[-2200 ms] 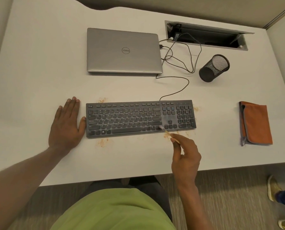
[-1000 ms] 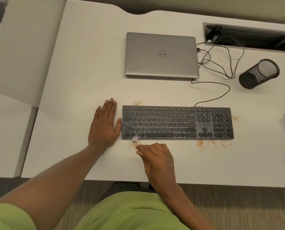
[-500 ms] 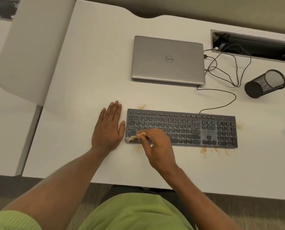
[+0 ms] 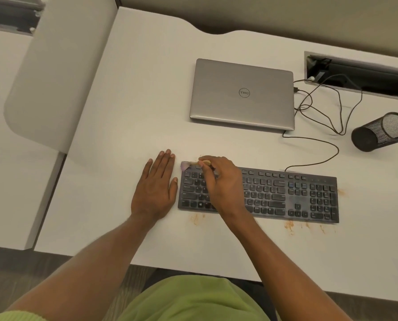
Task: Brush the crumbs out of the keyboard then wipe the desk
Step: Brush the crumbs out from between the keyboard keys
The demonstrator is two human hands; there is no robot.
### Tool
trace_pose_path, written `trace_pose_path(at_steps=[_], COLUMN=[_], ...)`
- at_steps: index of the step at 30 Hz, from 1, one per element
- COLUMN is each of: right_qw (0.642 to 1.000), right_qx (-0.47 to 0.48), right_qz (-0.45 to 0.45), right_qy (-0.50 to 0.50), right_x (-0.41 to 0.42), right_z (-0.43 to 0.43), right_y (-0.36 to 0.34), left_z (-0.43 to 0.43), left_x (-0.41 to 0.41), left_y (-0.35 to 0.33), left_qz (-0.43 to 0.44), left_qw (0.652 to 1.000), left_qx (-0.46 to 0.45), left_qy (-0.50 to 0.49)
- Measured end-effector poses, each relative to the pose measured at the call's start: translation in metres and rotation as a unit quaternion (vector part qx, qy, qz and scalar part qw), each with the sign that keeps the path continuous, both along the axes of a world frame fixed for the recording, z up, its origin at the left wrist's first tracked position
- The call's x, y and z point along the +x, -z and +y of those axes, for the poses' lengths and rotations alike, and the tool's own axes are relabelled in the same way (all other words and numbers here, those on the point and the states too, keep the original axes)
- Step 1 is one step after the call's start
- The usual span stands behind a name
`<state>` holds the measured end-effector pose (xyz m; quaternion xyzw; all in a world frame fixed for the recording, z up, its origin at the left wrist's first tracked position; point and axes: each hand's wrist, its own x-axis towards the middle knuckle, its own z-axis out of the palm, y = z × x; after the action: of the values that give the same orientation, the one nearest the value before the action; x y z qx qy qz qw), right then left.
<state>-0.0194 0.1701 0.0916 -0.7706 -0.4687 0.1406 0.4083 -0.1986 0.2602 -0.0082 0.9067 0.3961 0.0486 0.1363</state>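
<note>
The left hand (image 4: 155, 193) lies flat, fingers straight, on the counter (image 4: 135, 112) at 9 o'clock of the keyboard (image 4: 286, 195). The right hand (image 4: 223, 184) pinches a small brush (image 4: 188, 165) over its 10 o'clock corner.

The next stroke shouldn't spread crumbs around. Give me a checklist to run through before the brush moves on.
1. Brush gripped in the right hand: ok.
2. Bristles on the keyboard, at its far left corner: ok.
3. Left hand flat on the desk beside the keyboard's left end: ok.
4. Keys free of crumbs: cannot tell, too small to see.
5. Desk free of crumbs: not ok, crumbs lie along the keyboard's near edge.
6. Laptop closed and apart from the keyboard: ok.
</note>
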Motion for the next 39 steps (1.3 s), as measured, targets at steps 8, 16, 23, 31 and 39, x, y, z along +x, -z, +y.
trace_pose_path(at_steps=[8,16,23,31,39], right_qw=[0.997,0.976,0.980,0.944,0.945], right_qx=[-0.003,0.009,0.005,-0.023,-0.024], right_qz=[0.027,-0.016,0.054,0.004,0.031], right_qy=[0.077,0.218,0.193,0.329,0.323], right_x=[0.026,0.065,0.064,0.119,0.138], right_z=[-0.012,-0.056,-0.059,-0.107,-0.124], right_y=[-0.008,-0.020,-0.016,-0.015,-0.016], left_z=[0.000,0.000,-0.001,-0.001,-0.001], left_x=[0.001,0.001,0.001,0.001,-0.001], left_y=[-0.002,-0.002,-0.002,-0.002,-0.001], left_qz=[0.002,0.001,-0.008,-0.006,-0.007], left_qw=[1.000,1.000,1.000,1.000,1.000], left_qx=[0.000,-0.001,-0.010,-0.012,-0.008], left_qy=[0.001,0.001,-0.001,-0.005,0.001])
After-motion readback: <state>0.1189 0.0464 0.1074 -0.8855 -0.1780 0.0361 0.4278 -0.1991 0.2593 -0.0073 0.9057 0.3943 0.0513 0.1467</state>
